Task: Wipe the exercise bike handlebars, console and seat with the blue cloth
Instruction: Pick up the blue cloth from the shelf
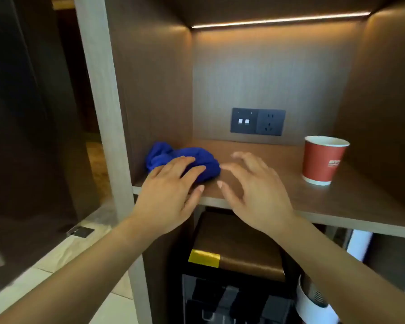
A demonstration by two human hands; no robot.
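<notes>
The blue cloth [164, 155] lies crumpled at the left end of a wooden shelf [278, 183], against the side wall of the niche. My left hand [171, 192] lies flat on the cloth with straight fingers that cover its near part. My right hand [253, 195] hovers over the shelf just right of the cloth, fingers spread and slightly bent, holding nothing. No exercise bike is in view.
A red paper cup [323, 160] stands upright at the right of the shelf. A dark socket panel [257, 121] sits on the back wall. Below the shelf is a dark cabinet with a yellow label [204, 258]. A wooden post [108, 113] borders the niche on the left.
</notes>
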